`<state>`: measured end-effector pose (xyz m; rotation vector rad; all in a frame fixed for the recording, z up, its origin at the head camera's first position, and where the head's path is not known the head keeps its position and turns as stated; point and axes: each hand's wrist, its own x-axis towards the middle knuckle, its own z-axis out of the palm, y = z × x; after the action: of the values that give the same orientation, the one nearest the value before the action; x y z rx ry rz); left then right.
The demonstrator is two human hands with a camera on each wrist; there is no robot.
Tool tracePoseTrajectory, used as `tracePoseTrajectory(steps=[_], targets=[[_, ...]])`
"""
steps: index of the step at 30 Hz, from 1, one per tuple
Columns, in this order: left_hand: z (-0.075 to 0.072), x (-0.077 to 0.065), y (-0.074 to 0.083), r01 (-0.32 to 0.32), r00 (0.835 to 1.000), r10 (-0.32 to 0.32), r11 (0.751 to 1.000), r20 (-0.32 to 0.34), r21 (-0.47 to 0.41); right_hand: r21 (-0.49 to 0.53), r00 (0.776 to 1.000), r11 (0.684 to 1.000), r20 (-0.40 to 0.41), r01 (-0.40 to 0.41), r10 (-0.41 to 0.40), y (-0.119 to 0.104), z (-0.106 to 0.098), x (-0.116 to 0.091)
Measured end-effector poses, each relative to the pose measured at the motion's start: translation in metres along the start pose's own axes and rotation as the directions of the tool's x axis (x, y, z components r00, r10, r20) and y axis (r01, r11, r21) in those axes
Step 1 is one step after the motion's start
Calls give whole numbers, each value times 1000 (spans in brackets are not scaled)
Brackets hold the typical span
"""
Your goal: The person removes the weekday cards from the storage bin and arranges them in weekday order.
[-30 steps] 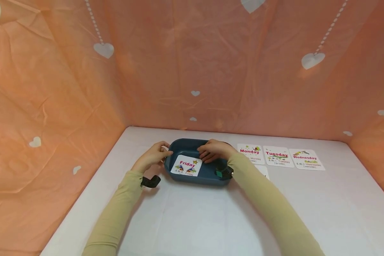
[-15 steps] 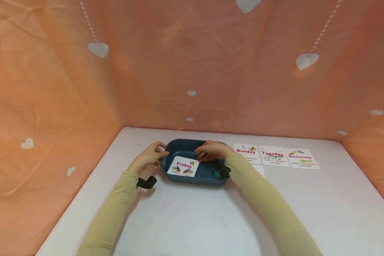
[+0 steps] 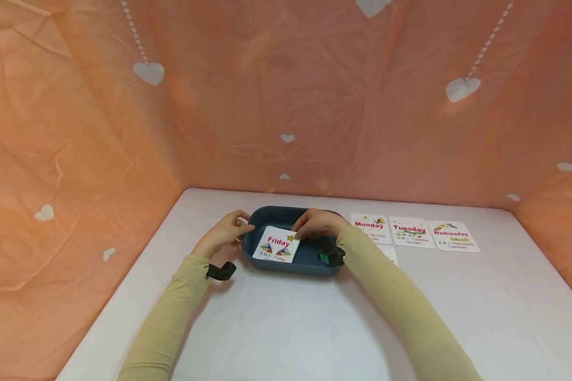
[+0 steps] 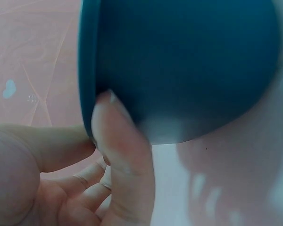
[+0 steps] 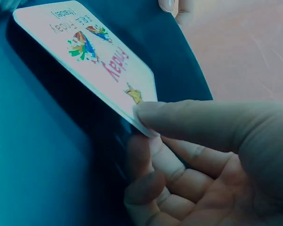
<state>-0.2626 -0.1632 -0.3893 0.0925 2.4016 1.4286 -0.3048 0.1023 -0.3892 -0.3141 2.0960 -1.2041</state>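
A dark blue oval-cornered tray [image 3: 293, 268] stands on the white table. My left hand [image 3: 222, 233] pinches its left rim; in the left wrist view the thumb and a finger [image 4: 125, 146] sit on either side of the tray wall [image 4: 179, 70]. Inside the tray is a white Friday card [image 3: 276, 245] with a star and colourful pictures. My right hand [image 3: 318, 224] pinches this card by its star corner. The right wrist view shows the thumb [image 5: 179, 120] on top and fingers below, with the Friday card [image 5: 94, 56] tilted and its near edge raised above the tray floor.
Right of the tray, a Monday card [image 3: 372, 227], a Tuesday card [image 3: 412, 233] and a Wednesday card [image 3: 454, 236] lie in a row. Another card [image 3: 390, 253] below Monday is mostly hidden by the right sleeve. Orange cloth [image 3: 314, 132] with hearts hangs behind the table.
The right thumb has come onto the Friday card's corner and now pinches it; the card has risen slightly. The left hand keeps its place on the tray rim.
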Motion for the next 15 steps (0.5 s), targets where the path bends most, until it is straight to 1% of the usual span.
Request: tracePoseTrajectory(steps=[3, 7, 11, 12, 15], targets=[[0, 1, 0, -7, 1000, 7, 1000, 1, 2, -27, 1000, 999, -19, 17, -17, -1, 0, 0], [0, 1, 0, -1, 1000, 1, 1000, -10, 10, -64, 997, 997, -71, 38, -43, -1, 2, 2], [0, 0, 1, 17, 1000, -17, 1000, -11, 12, -79, 988, 995, -137, 56, -66, 2, 2, 5], [0, 0, 0, 17, 1000, -17, 1000, -9, 15, -73, 985, 994, -142, 87, -97, 5, 1, 7], [0, 0, 1, 12, 1000, -12, 1000, -8, 17, -77, 976, 993, -190, 95, -108, 4, 0, 6]])
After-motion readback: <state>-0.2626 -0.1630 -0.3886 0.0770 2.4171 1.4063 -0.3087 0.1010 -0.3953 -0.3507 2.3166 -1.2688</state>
